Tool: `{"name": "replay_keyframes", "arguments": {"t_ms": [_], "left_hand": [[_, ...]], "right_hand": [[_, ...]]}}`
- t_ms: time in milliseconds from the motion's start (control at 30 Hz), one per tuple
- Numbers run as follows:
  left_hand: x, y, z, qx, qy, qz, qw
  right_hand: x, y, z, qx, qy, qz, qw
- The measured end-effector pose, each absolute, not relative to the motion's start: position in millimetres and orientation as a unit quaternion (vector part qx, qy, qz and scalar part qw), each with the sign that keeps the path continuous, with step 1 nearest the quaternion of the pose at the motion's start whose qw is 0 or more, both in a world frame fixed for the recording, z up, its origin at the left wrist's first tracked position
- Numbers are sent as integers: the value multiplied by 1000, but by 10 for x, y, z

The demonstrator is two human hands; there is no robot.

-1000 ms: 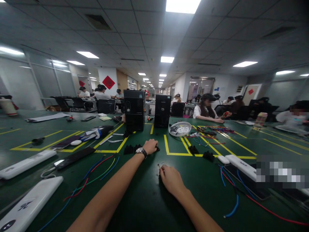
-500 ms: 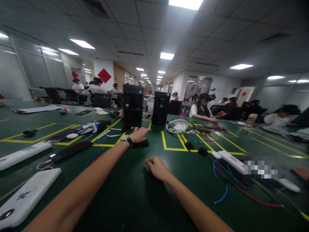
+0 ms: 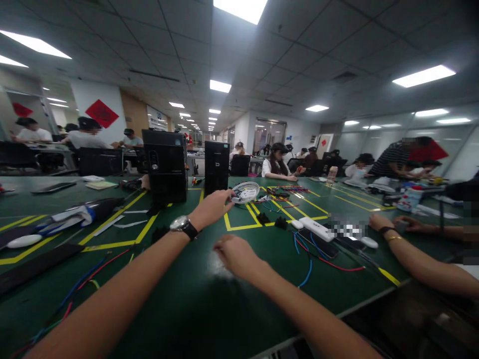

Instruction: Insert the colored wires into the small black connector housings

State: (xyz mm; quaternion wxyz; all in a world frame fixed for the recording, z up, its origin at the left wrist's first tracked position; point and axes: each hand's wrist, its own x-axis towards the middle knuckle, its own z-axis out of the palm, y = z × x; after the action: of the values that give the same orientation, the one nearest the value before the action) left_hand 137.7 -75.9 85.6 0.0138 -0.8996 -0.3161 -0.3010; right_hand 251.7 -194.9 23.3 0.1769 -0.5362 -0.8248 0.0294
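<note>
My left hand [image 3: 213, 208], with a watch on the wrist, reaches forward to the white slatted basket [image 3: 247, 194]. Its thumb and fingertips meet at the basket's left rim and look closed on it. Small pale and dark items lie inside the basket. My right hand [image 3: 237, 255] hovers nearer to me over the green table, fingers curled and blurred; whatever they hold, if anything, is hidden. Two black computer cases stand upright beyond my hands, a larger one [image 3: 166, 167] and a slimmer one [image 3: 216, 168].
To the right lie a white power bank [image 3: 316, 228], blue wires [image 3: 310, 267] and black clips [image 3: 264, 218]. Red and blue wires [image 3: 88, 276] are at left. Yellow tape [image 3: 245, 227] marks the table. Another person's forearms [image 3: 411, 257] rest at far right.
My view has turned right. My left hand has gone from the dark piece near the larger case to the basket's rim. My right hand's fingers are more curled.
</note>
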Motion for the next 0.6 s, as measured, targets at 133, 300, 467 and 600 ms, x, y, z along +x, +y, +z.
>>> {"name": "replay_keyframes", "arguments": {"t_ms": [133, 300, 467, 600], "left_hand": [[1861, -528, 241, -886, -359, -280, -84], [2540, -260, -272, -869, -393, -270, -131], [3011, -28, -505, -861, -411, -257, -153], [3271, 126, -568, -854, -421, -249, -176]], "right_hand": [[3963, -2086, 206, -700, -689, -49, 180], [4887, -2018, 21, -803, -579, -72, 119], [4991, -1806, -204, -818, -562, -107, 61], [5056, -1751, -291, -823, -559, -96, 41]]}}
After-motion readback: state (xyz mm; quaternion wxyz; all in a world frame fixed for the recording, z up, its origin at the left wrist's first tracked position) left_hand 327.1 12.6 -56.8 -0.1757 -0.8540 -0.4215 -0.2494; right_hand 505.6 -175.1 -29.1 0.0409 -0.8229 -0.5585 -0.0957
